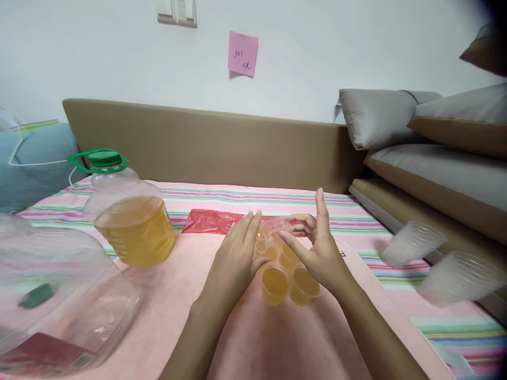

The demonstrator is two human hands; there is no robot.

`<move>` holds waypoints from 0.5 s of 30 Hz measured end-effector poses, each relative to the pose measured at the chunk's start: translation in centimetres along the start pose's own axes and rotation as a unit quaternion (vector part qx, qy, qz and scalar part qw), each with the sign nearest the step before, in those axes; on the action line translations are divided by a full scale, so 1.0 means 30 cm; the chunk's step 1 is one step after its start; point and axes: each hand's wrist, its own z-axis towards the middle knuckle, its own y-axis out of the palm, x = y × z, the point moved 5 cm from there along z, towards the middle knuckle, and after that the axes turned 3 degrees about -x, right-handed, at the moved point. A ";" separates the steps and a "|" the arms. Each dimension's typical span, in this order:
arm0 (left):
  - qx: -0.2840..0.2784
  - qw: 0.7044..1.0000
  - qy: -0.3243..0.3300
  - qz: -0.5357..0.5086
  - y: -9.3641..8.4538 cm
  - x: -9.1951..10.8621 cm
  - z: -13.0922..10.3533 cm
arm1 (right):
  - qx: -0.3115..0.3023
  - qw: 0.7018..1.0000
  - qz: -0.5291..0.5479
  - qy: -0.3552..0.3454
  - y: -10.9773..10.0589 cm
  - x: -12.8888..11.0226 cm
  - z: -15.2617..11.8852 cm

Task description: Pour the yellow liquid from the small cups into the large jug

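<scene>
Several clear plastic cups of amber liquid (274,286) stand close together on a pink cloth (174,311). My left hand (237,252) is along their left side, fingers stretched forward and thumb apart. At their right side is my right hand (317,248), its index finger raised, its thumb over the cups and its other fingers curled near a clear cup at the back. Whether those fingers touch that cup is hard to tell. Behind the cups lies a red plastic bag (209,221).
A large jug (137,227) with amber liquid and a green cap stands left. Nearer is a big clear container (71,295). Stacked clear cups (414,243) and another stack (461,277) lie at right beside piled cushions (443,169). A brown board (214,145) runs along the back.
</scene>
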 end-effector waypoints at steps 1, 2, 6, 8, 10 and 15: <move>-0.004 1.000 -0.004 0.007 0.003 -0.002 -0.001 | -0.002 1.000 0.001 -0.001 0.001 0.000 0.000; -0.008 1.000 -0.004 0.012 0.006 -0.003 -0.002 | -0.002 1.000 0.002 -0.002 0.000 -0.001 -0.001; 0.005 1.000 0.000 -0.013 0.000 -0.002 -0.001 | 0.009 1.000 0.012 -0.012 -0.009 -0.013 -0.001; 0.011 1.000 0.003 -0.025 -0.004 -0.001 0.000 | 0.005 1.000 -0.006 -0.019 -0.014 -0.025 0.000; 0.003 1.000 0.011 -0.021 -0.001 0.002 0.001 | -0.028 0.998 -0.052 -0.022 -0.011 -0.036 0.000; 0.003 0.999 0.003 -0.045 0.008 -0.002 0.000 | -0.032 0.997 -0.073 -0.006 -0.020 -0.037 -0.002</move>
